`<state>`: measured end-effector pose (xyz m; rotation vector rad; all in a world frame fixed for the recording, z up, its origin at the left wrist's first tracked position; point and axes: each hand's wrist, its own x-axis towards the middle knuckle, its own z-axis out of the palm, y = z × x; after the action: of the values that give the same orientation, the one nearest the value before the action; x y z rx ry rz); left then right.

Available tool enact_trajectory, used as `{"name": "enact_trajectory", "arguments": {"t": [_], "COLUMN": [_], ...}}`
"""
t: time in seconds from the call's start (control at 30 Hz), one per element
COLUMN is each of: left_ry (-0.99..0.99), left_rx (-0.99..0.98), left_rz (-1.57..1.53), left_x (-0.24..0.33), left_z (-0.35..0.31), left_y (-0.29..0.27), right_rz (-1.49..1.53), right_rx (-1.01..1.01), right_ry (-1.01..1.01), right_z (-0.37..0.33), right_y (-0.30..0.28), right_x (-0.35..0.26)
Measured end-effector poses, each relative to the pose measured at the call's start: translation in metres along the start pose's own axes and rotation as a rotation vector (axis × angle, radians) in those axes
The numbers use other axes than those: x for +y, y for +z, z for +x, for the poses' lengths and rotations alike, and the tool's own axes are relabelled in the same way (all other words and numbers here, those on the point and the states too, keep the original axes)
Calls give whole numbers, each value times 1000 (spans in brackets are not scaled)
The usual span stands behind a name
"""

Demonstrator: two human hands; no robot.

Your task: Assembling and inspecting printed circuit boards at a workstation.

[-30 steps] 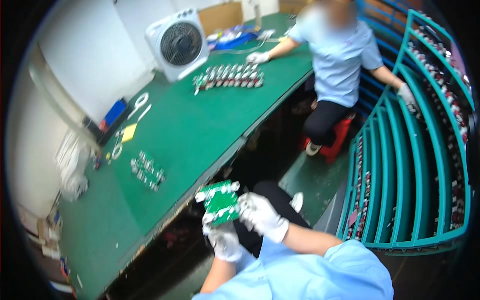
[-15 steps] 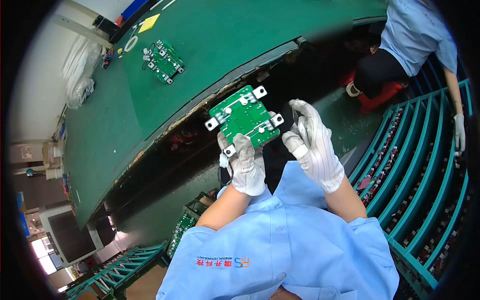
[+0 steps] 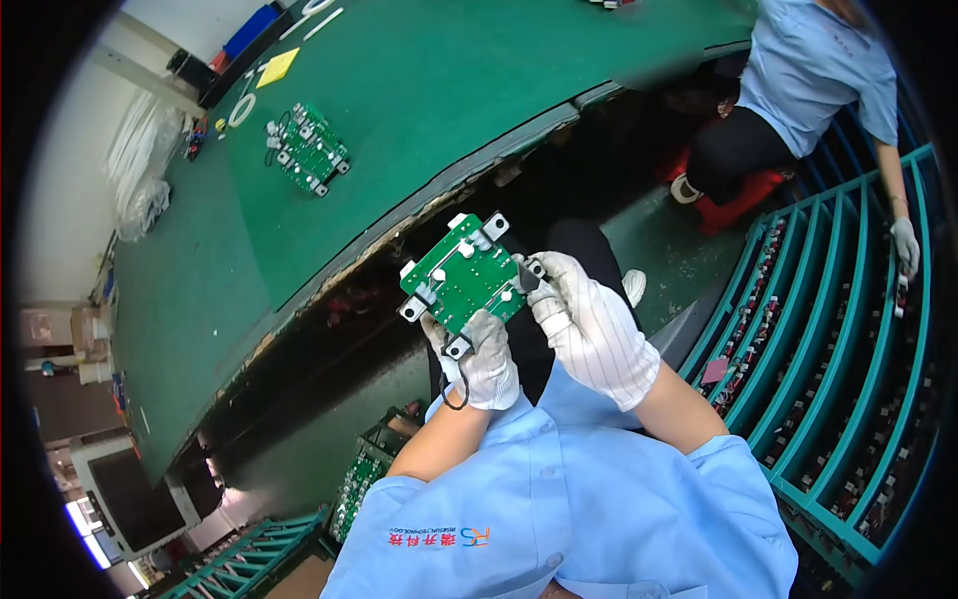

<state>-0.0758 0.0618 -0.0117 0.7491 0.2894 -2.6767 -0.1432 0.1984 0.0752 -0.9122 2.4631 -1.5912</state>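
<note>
My left hand (image 3: 487, 364), in a white striped glove with greyish fingertips, grips the lower edge of a green circuit board (image 3: 464, 275). Light metal terminal tabs with dark holes stick out at the board's corners, and thin metal strips with white blobs run across its face. A black wire loop hangs by the left hand. My gloved right hand (image 3: 589, 324) is closed at the board's right corner, by the terminal tab there. Its fingers pinch a small dark flat piece (image 3: 527, 282), whose exact kind I cannot make out.
Beyond the board is a green-topped bench (image 3: 399, 110) with a worn edge, more circuit boards (image 3: 307, 150) and a yellow paper (image 3: 278, 67). To the right stands a teal slotted rack (image 3: 813, 329) holding small parts. A seated co-worker (image 3: 813, 90) reaches into it.
My right hand has moved left from beside the board to its right corner, bringing the dark piece against it. The board has shifted slightly down and left. The view has moved a little.
</note>
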Motion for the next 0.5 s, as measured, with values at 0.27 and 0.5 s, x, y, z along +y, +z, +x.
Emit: {"name": "enact_trajectory", "arguments": {"t": [0.27,0.5], "left_ry": [-37,273], "left_rx": [10,-619], "left_rz": [85,1015], "left_x": [-17,-39], "left_z": [6,-9], "left_y": [13,20], "right_rz": [41,27], "right_rx": [82,26], "right_ry": [-14,65], "right_z": [4,-19], "right_y": [-16,-7], "right_x": [5,16]}}
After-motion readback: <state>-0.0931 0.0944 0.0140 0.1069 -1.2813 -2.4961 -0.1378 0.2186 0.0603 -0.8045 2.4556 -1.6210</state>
